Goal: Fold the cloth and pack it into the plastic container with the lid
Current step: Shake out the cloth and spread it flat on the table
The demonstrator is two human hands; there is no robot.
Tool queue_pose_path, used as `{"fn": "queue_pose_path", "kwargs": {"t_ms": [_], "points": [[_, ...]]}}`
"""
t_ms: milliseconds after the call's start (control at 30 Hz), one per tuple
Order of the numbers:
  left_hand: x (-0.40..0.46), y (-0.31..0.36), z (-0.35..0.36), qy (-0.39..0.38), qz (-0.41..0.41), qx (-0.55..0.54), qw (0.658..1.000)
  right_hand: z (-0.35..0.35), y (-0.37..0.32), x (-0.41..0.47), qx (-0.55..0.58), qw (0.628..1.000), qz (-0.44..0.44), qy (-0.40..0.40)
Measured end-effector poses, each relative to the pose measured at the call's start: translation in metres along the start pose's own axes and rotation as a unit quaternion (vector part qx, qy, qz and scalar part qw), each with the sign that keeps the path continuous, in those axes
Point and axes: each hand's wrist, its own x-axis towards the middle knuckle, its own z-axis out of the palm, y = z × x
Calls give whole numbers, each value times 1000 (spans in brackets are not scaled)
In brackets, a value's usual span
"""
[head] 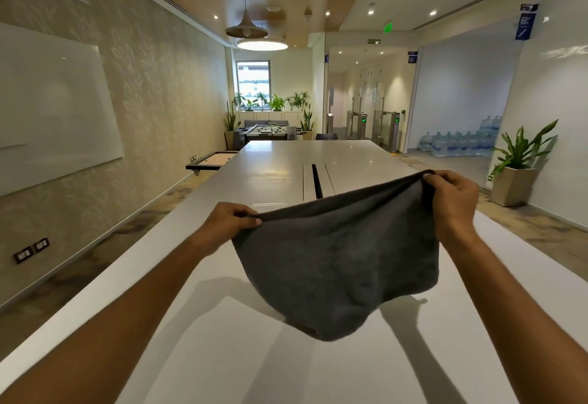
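Observation:
A dark grey cloth [340,257] hangs in the air above the long white table [273,161]. My left hand [227,225] pinches its left upper corner. The right upper corner, held higher and farther away, is pinched by my right hand [451,200]. The cloth sags between both hands, its lower edge dangling a little above the tabletop. No plastic container or lid shows in the view.
A dark cable slot [316,185] runs along the table's middle beyond the cloth. A potted plant [515,168] stands on the floor to the right. A whiteboard [54,107] covers the left wall. A foosball table [270,131] stands past the far end.

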Motion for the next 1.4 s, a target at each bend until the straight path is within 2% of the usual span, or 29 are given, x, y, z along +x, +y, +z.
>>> {"fn": "queue_pose_path", "kwargs": {"t_ms": [200, 433, 600, 700, 867, 1033, 1267, 1400], "points": [[-13, 35, -35, 3, -2, -66, 998, -20, -11, -15, 20, 997, -51, 45], [-22, 56, -65, -35, -5, -56, 998, -28, -24, -23, 11, 993, -91, 72], [-11, 27, -52, -53, -87, 16, 995, -15, 4, -28, -128, 987, -89, 37], [-5, -5, -32, -46, -102, 39, 993, -5, 39, -33, -249, 964, -96, 0], [11, -63, 6, -6, -121, 83, 989, 5, 94, -27, -372, 921, -89, -77], [28, -105, 33, 48, -102, 178, 977, 20, 134, -27, -439, 888, -83, -111], [46, -127, 63, 100, -85, 266, 955, 34, 167, -24, -486, 863, -38, -133], [34, -127, 85, 130, -14, 287, 949, 40, 175, -37, -490, 854, -58, -168]]}}
